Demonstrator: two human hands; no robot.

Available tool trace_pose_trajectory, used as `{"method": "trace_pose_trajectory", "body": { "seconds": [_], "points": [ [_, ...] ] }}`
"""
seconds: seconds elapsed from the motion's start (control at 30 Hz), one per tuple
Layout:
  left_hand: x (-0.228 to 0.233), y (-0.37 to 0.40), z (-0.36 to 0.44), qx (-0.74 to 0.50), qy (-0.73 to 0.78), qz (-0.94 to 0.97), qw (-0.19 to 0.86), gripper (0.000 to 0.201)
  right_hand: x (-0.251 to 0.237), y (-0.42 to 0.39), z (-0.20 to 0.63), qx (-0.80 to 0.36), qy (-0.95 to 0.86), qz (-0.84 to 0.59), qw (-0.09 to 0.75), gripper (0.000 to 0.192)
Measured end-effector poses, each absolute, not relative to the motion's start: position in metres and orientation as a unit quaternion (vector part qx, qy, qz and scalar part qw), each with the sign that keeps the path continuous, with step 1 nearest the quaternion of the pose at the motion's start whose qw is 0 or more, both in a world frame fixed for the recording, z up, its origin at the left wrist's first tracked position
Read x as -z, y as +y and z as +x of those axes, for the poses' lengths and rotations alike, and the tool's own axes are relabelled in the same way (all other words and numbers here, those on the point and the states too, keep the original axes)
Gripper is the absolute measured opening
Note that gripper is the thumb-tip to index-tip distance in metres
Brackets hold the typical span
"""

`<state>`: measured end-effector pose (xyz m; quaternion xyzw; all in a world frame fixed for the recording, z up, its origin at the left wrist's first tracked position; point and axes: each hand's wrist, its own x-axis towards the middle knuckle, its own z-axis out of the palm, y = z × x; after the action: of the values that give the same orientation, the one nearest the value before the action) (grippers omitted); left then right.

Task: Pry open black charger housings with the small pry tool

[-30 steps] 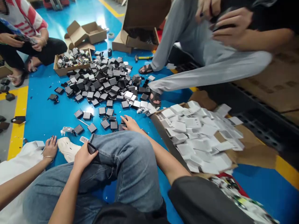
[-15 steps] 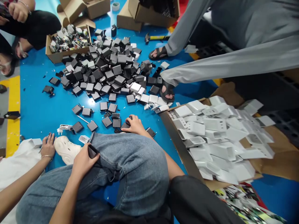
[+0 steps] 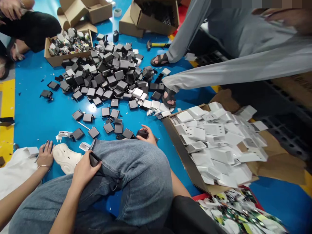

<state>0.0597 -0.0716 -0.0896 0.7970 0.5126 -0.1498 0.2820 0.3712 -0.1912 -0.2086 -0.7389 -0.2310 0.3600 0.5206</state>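
Two hands busy: right hand (image 3: 149, 136) closed around a dark charger block (image 3: 142, 133) at frame centre, left hand (image 3: 84, 170) gripping another dark block (image 3: 94, 159) on the knee.
Picking-up step, judged under way; next calls for lifting clear of loose blocks (image 3: 109, 125) on the blue floor (image 3: 36, 113).

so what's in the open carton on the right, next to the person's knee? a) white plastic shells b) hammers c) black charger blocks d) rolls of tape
a: the carton to the right of the knee is heaped with white shells, while the black blocks lie piled loose on the blue floor farther out.
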Motion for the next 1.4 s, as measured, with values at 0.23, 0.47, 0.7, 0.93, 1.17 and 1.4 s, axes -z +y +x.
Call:
{"method": "trace_pose_trajectory", "body": {
  "seconds": [0.23, 0.47, 0.7, 0.93, 1.17, 1.4],
  "points": [
    [0.101, -0.066, 0.059, 0.156, 0.528, 0.786, 0.280, 0.059, 0.171, -0.170, 0.390, -0.462, 0.067, -0.481, 0.742, 0.031],
    [0.092, -0.060, 0.058, 0.000, 0.559, 0.748, 0.357, 0.069, 0.097, -0.202, 0.384, -0.446, 0.022, -0.409, 0.796, 0.037],
    [0.054, -0.110, 0.140, -0.161, 0.369, 0.636, 0.658, 0.056, 0.018, -0.218, 0.338, -0.451, -0.069, -0.339, 0.823, 0.046],
    [0.084, -0.138, 0.167, -0.276, 0.300, 0.641, 0.650, 0.049, 0.031, -0.202, 0.315, -0.388, -0.162, -0.510, 0.750, 0.043],
    [0.094, -0.120, 0.155, -0.295, 0.253, 0.453, 0.803, 0.042, 0.032, -0.203, 0.309, -0.340, -0.237, -0.608, 0.677, 0.051],
    [0.116, -0.100, 0.122, -0.310, 0.349, 0.131, 0.875, 0.026, 0.033, -0.198, 0.307, -0.331, -0.290, -0.623, 0.646, 0.053]
  ]
}}
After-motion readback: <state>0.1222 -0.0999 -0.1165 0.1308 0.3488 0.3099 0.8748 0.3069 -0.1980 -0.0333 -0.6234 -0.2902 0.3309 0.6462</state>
